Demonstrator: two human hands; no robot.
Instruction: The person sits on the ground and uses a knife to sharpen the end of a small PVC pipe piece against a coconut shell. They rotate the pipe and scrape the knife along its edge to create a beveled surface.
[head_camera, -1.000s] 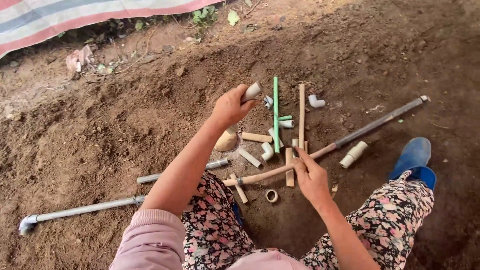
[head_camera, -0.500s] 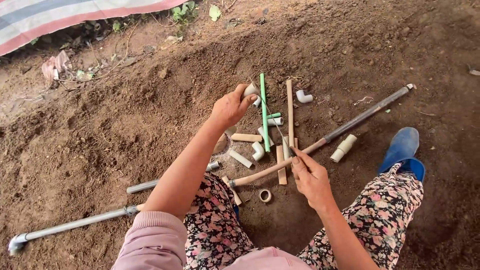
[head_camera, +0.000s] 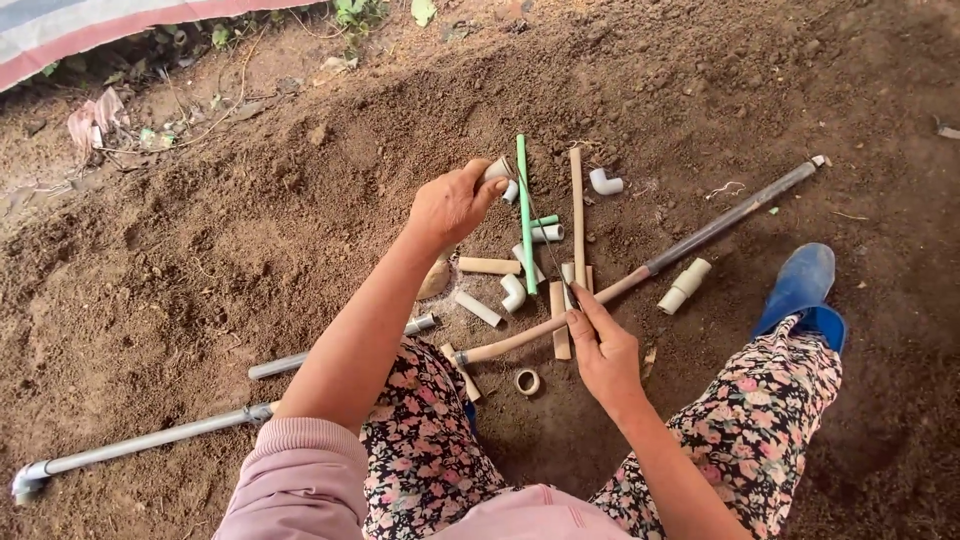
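Observation:
My left hand (head_camera: 452, 205) is stretched out over the dirt, and its fingertips grip a small pale elbow fitting (head_camera: 495, 170) beside the top of a green pipe (head_camera: 523, 210). My right hand (head_camera: 605, 350) is nearer my lap. Its fingers pinch the low end of a thin dark rod (head_camera: 548, 245) that slants up across the pile. This hand rests against a long tan and grey pipe (head_camera: 700, 235) lying diagonally. Short tan and white pipe pieces (head_camera: 488, 265) and another elbow (head_camera: 513, 292) lie between the hands.
A tan pipe (head_camera: 577, 215), a white elbow (head_camera: 605, 182), a pale coupling (head_camera: 685, 283) and a small ring (head_camera: 527, 381) lie on the soil. Grey metal pipes (head_camera: 150, 440) stretch to the lower left. A blue boot (head_camera: 800, 290) is at the right, and a striped tarp (head_camera: 100, 30) at the top left.
The view has drifted a little. Both hands stay almost where they were, the left still on the elbow fitting and the right by the long pipe.

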